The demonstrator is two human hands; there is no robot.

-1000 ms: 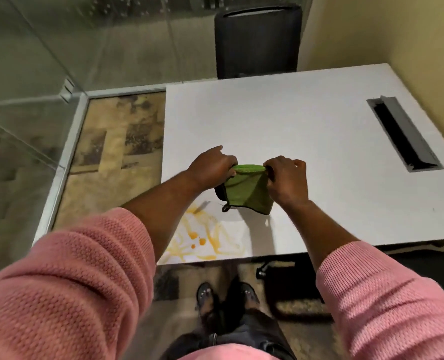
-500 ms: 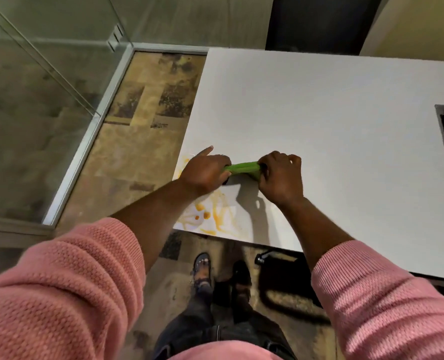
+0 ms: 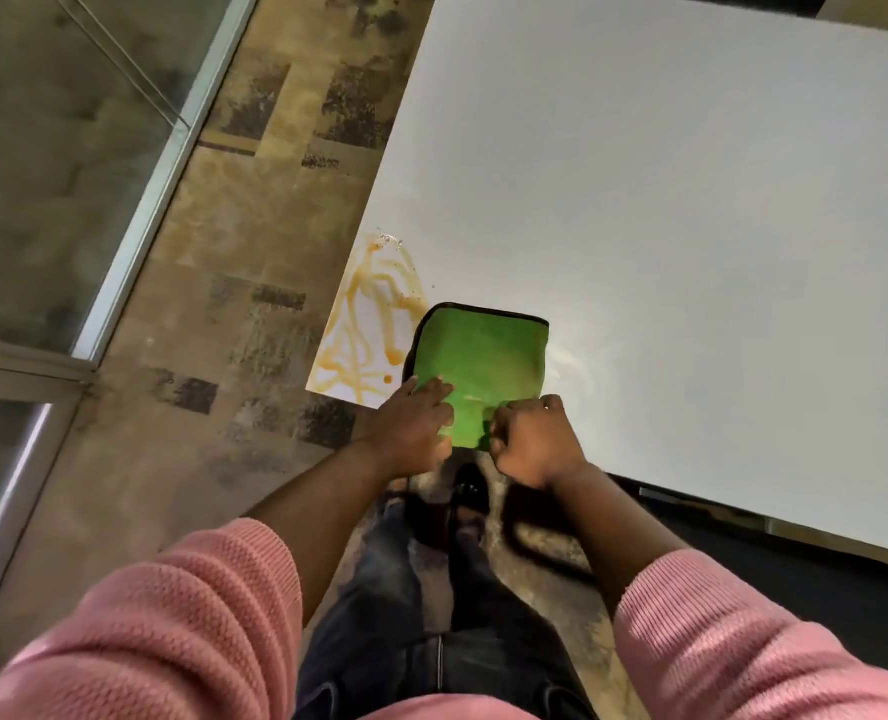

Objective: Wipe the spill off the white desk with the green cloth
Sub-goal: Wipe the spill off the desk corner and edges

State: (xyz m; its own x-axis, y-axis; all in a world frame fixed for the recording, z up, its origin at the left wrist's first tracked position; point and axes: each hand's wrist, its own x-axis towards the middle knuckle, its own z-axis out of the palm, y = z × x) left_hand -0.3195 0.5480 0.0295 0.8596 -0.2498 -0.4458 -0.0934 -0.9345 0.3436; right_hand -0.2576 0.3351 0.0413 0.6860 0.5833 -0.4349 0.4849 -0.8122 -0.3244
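The green cloth [image 3: 483, 363], edged in black, lies spread flat on the white desk [image 3: 665, 226] at its near edge. Orange streaks of spill [image 3: 366, 324] cover the desk's near left corner, just left of the cloth. My left hand [image 3: 415, 431] presses on the cloth's near left corner with fingers laid over it. My right hand [image 3: 532, 441] is curled into a fist on the cloth's near right corner, pinching its edge.
Patterned brown floor [image 3: 254, 262] lies left of the desk, bounded by a glass wall with a metal frame [image 3: 135, 215]. My legs and shoes [image 3: 457, 491] are below the desk edge. Dark floor shows under the desk at right.
The cloth, held bunched between both hands above the desk, is now spread flat on the desk beside the spill. My view has tilted down and to the left.
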